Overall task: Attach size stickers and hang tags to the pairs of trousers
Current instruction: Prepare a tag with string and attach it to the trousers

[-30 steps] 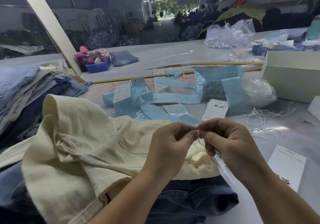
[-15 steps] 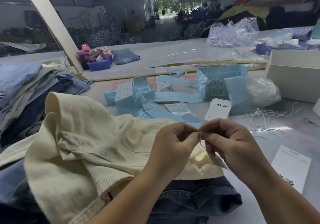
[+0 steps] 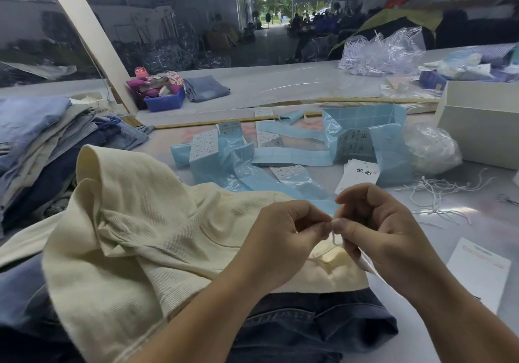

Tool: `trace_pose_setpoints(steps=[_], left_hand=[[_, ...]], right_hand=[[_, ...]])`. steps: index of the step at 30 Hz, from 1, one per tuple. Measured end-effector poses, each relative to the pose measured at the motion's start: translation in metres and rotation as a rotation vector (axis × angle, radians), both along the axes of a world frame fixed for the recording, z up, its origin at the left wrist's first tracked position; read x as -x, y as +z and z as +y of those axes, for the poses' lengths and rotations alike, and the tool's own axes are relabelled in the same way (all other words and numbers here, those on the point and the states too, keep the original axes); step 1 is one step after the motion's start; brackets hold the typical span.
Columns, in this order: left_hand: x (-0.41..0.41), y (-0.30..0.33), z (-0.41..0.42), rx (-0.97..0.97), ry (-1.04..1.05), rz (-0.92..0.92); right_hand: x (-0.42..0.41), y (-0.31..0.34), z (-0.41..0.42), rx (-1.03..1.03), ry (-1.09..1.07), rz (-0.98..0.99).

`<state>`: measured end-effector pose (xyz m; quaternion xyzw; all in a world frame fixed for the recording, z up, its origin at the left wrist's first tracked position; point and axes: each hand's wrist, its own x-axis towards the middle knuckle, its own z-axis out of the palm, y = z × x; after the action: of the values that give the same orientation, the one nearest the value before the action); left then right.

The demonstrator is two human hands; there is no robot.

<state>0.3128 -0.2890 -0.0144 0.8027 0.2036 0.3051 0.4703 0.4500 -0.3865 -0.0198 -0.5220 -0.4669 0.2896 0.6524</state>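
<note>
Head view: left hand [image 3: 283, 239] and right hand [image 3: 384, 230] pinch white string [image 3: 334, 239] together above cream trousers [image 3: 157, 230]; risk: thin string slips, knot fails.

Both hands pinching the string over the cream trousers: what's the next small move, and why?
Probably pull the two hands apart to draw the loop snug. The left hand and right hand meet fingertip to fingertip on the white string, which hangs slack above the cream trousers, so the tie looks unfinished.

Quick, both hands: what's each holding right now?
Left hand: shut, pinching the thin white string.
Right hand: shut on the same string.
</note>
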Motion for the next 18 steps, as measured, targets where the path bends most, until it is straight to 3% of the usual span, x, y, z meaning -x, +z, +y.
trace_pose_setpoints(steps=[5,8,10,14,18], left_hand=[[0.007,0.010,0.018,0.270,-0.242,-0.019],[0.007,0.013,0.023,0.296,-0.251,0.003],[0.006,0.014,0.023,0.200,-0.131,0.040],[0.018,0.016,0.026,-0.232,0.087,0.265],[0.052,0.022,0.047,-0.454,0.146,0.514]], right_hand=[[-0.004,0.007,0.001,0.040,0.195,0.011],[-0.005,0.012,0.002,0.060,0.239,-0.012],[-0.002,0.014,0.008,0.078,0.138,-0.071],[0.011,0.015,0.028,0.265,-0.141,-0.573],[0.036,0.024,0.061,0.331,-0.154,-0.908]])
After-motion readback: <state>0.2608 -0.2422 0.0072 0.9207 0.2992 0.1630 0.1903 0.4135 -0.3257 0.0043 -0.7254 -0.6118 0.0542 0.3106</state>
